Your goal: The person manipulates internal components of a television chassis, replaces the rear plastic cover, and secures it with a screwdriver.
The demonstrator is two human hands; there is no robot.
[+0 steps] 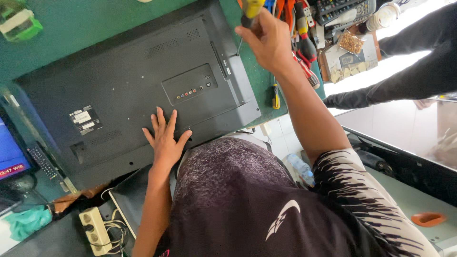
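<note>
Television [128, 90] is lying face down on the green bench [85, 24], its dark back cover [109, 62] still in place and filling the left and middle of the view. Judging by that, the cover is not yet off, and how many screws are already out cannot be told: the screw holes are too small to make out.

Left of the set, a remote [43, 162] and a lit screen [12, 152] are showing at the frame edge, with a power strip [95, 232] below them. The left hand [164, 138] is pressing flat on the cover near its lower edge, fingers spread apart, holding the set steady.

Further right, the right hand [269, 40] is gripping a yellow-handled screwdriver [248, 14], fingers clamped round the handle, with the thin shaft pointing down to the cover's right edge near the side ports. The tip and the screw it is meeting are too fine to see, and the handle top is cut off by the frame.

Beyond it, more screwdrivers [304, 43] are lying in a heap. At far right another person's dark sleeve [409, 71] is reaching in; that hand is blurred.
</note>
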